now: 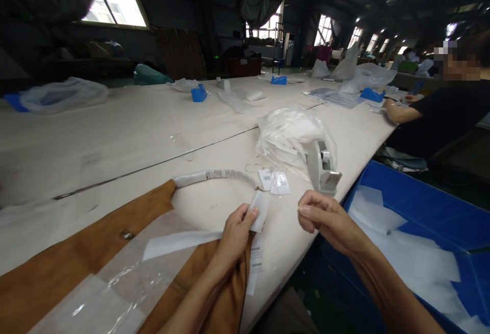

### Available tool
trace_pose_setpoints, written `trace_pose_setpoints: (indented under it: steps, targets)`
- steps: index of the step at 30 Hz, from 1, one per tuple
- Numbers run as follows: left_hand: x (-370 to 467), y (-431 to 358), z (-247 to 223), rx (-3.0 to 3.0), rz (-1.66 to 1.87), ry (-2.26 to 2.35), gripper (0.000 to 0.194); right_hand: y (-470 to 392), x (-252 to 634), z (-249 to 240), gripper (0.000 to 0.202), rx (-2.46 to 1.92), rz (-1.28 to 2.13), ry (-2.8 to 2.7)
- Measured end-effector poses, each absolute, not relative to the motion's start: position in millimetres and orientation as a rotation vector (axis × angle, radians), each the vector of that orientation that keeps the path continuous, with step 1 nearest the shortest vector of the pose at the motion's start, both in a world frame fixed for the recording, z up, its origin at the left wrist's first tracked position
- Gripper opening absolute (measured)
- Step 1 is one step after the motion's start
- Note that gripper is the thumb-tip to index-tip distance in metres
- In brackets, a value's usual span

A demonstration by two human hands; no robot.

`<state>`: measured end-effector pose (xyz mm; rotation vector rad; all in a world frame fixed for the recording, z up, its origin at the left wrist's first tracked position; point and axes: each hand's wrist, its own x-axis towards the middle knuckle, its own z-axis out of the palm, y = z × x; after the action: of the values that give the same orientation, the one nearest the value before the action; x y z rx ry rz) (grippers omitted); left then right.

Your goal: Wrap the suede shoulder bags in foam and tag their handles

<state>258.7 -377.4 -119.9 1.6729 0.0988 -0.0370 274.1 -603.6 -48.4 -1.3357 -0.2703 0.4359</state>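
Note:
A brown bag point(153, 206) lies on the table, its curved handle point(229, 175) wrapped in white material. Clear plastic film and white strips lie over the bag. My left hand point(235, 232) is closed at the handle's near end, thumb pressing a folded white wrapping sheet point(261, 210) against it. Off to the right, my right hand point(319, 216) hovers by the table edge with thumb and fingers pinched; what is between them, if anything, is too small to make out. Just behind it stands a grey tape dispenser point(323, 168). White tags point(280, 183) rest beyond my left hand.
A crumpled clear plastic bag point(289, 135) sits behind the dispenser. Below the table's right edge, a blue bin point(394, 178) holds white sheets point(417, 257). Blue tape dispensers point(198, 93) stand farther back. At the far right a person point(447, 114) works at the table.

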Motion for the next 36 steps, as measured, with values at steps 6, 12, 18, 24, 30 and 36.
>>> trace_pose_setpoints:
  steps: [6, 12, 18, 24, 30, 36]
  targets:
    - [256.5, -377.8, -114.9, 1.617, -0.024, 0.067, 0.04, -548.3, 287.5, -74.5, 0.036, -1.4, 0.583, -0.407]
    - [256.9, -376.6, -116.2, 1.58, -0.053, 0.08, 0.039, -547.9, 294.2, -99.4, 0.046, -1.479, 0.511, -0.291]
    - [254.8, -377.2, -112.6, 1.538, -0.097, 0.076, 0.039, -543.9, 295.1, -100.2, 0.049, -1.489, 0.514, -0.23]
    - [250.2, -373.9, -103.2, 1.494, -0.076, 0.041, 0.029, -543.9, 296.1, -97.2, 0.049, -1.503, 0.517, -0.251]
    - [251.7, -376.7, -106.5, 1.566, -0.085, 0.085, 0.043, -546.4, 297.0, -98.4, 0.047, -1.513, 0.507, -0.276]
    - [249.2, -379.9, -105.9, 1.429, -0.054, 0.147, 0.04, -555.8, 303.2, -104.6, 0.038, -1.475, 0.577, -0.332]
